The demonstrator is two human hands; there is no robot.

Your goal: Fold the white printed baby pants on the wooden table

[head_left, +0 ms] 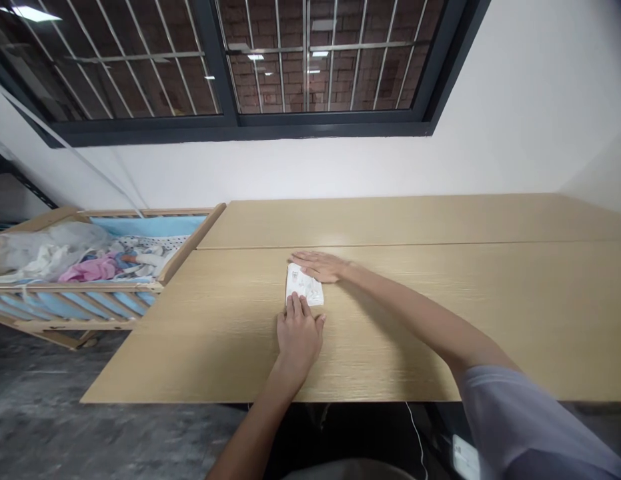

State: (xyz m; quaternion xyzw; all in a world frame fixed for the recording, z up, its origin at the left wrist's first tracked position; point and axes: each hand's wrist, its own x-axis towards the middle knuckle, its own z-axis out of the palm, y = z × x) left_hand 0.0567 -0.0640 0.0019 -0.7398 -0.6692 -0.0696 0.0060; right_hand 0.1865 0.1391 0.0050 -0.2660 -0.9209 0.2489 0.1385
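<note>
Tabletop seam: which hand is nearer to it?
Right. The right hand lies just short of the seam, at the far edge of the white paper; the left hand is farther back, at the near edge.

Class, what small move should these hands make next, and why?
Perhaps sweep the right hand along the far edge of the white paper: that hand lies flat there, while the left hand touches the near edge and could steady it.
</note>
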